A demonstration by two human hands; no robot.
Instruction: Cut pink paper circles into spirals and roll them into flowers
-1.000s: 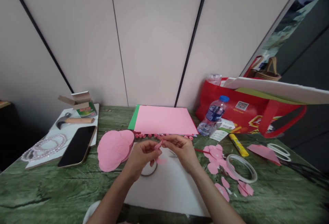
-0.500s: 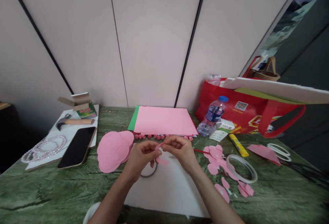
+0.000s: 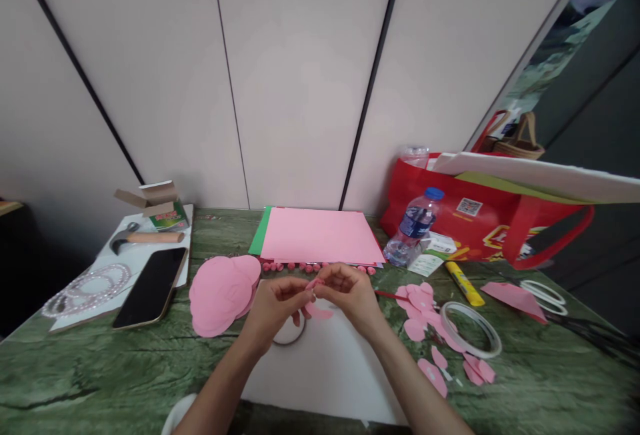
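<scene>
A curled strip of pink paper [image 3: 320, 313] is pinched between my two hands, its loose end hanging over a white sheet [image 3: 325, 375]. My left hand [image 3: 280, 303] grips it from the left with thumb and fingers. From the right, my right hand [image 3: 350, 292] pinches the small rolled end, and the fingertips of both hands nearly meet. Under my left hand a tape ring [image 3: 290, 342] rests on the sheet. Behind my hands runs a row of small pink rolled pieces [image 3: 280, 266], partly hidden by my fingers.
Pink cut shapes [image 3: 220, 295] lie left, beside a phone [image 3: 153, 287] and hammer [image 3: 150, 238]. Pink sheets [image 3: 320, 235] lie behind. At right are petals [image 3: 420, 302], a tape roll [image 3: 493, 345], glue stick [image 3: 465, 283], scissors [image 3: 545, 296], bottle [image 3: 415, 225] and red bag [image 3: 480, 222].
The fingers of my right hand have shifted slightly around the rolled end of the pink strip. Both hands stay in nearly the same place.
</scene>
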